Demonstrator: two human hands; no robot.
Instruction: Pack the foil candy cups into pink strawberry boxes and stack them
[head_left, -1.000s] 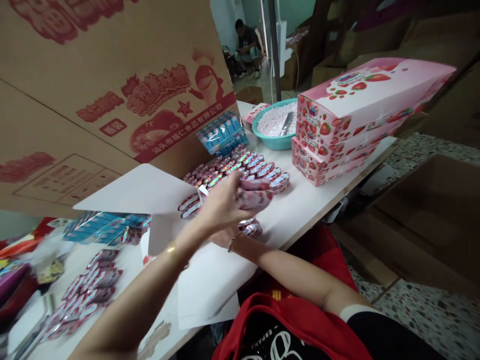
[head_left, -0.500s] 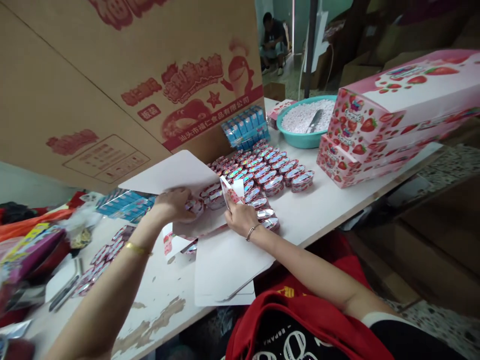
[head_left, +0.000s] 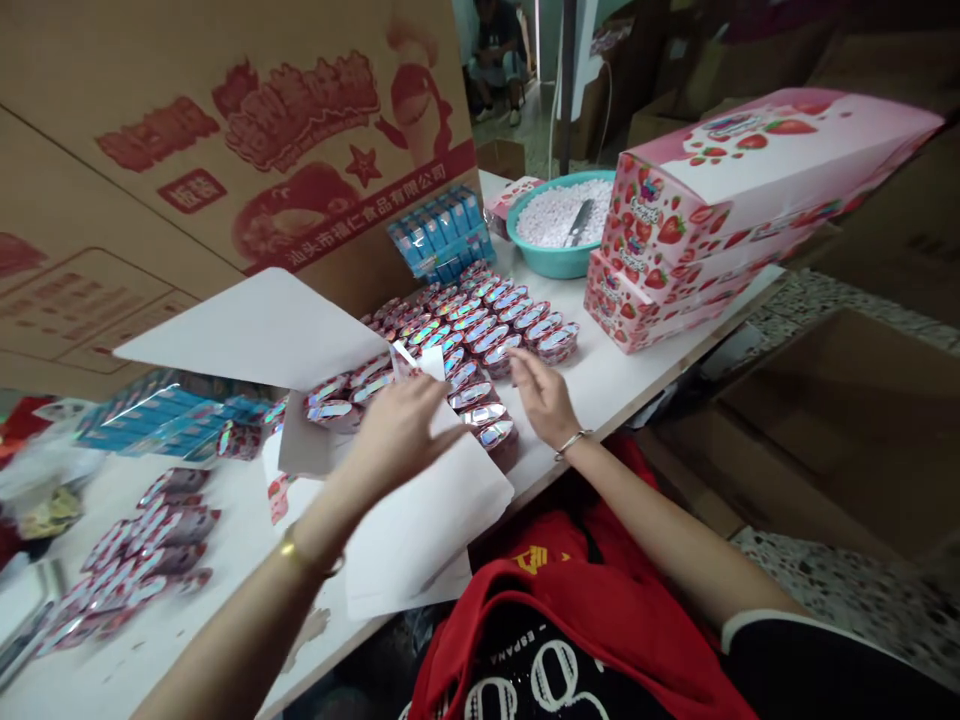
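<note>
White surface (head_left: 604, 375): packs (head_left: 486, 338) at twelve o'clock, open box (head_left: 255, 330) at nine. Left hand (head_left: 401, 425), right hand (head_left: 546, 405) empty, fingers parted. Packs probably light, slick, crushable; pinch both long sides gently

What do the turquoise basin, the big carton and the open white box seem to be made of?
Basin: probably plastic, with a smooth, slightly shiny wall. Big carton: matt cardboard, likely corrugated, judging by its stiff brown panels. Open box: thin, smooth paperboard, apparently, from its flat white flap with crisp edges.
</note>
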